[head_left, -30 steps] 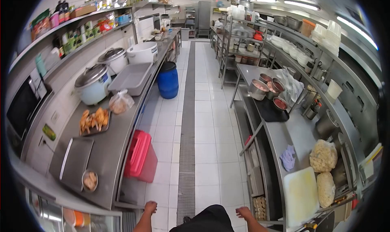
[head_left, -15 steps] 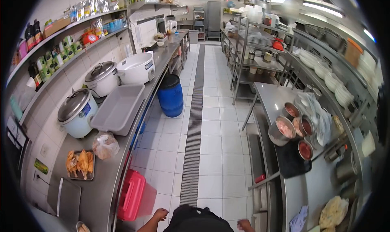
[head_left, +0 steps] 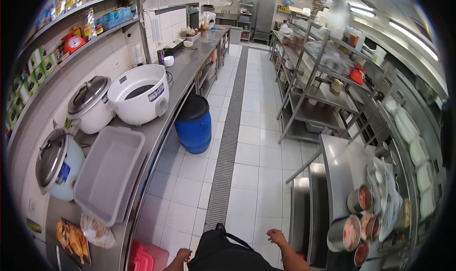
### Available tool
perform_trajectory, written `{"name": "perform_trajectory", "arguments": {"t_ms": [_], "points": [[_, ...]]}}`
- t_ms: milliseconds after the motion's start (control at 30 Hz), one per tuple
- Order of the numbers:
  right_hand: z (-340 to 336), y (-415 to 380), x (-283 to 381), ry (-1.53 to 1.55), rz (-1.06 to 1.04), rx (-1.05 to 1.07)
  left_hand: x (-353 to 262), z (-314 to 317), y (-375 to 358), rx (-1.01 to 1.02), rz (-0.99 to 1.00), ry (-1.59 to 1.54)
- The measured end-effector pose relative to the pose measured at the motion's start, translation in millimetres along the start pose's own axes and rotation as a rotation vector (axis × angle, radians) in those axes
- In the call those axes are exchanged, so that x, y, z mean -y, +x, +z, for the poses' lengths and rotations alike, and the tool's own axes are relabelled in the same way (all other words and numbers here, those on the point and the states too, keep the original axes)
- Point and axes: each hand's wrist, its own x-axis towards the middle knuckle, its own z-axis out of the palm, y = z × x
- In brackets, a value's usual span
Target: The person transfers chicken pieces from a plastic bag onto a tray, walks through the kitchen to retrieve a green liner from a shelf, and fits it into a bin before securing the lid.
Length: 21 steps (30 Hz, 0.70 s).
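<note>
Right hand [head_left: 276, 237] free; cooker label [head_left: 156, 93] illegible.

Looks forward and down from the head, close over left hand [head_left: 183, 255] and right hand [head_left: 274, 236], along floor [head_left: 246, 176] beyond.

Bin [head_left: 142, 260] — glossy plastic; tub [head_left: 110, 173] — matt plastic; counter [head_left: 202, 41], smooth metal; floor tiles [head_left: 246, 176], smooth, slightly glossy.

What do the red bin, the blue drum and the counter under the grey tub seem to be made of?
Red bin: probably plastic; smooth, evenly coloured, though cut off by the frame.
Blue drum: likely plastic, semi-gloss, with a uniformly coloured body.
Counter: looks like stainless steel, satin finish, judging by its grey sheen and blurred reflections.
</note>
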Motion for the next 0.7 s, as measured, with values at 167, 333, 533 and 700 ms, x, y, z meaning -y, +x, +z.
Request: {"name": "perform_trajectory", "arguments": {"t_ms": [167,333,533,700], "points": [[-32,63,19,0.161,0.236,-0.061,-158,-210,124,-0.324,-0.168,-0.510],[-59,140,46,0.378,0.473,-0.162,-298,-378,249,-0.440,0.047,-0.422],[-113,296,101,0.339,0.636,-0.097,-349,-459,391,-0.277,0.020,-0.253],[-195,480,292,0.206,0.327,-0.044,-429,-491,400,-0.195,-0.347,-0.589]]}}
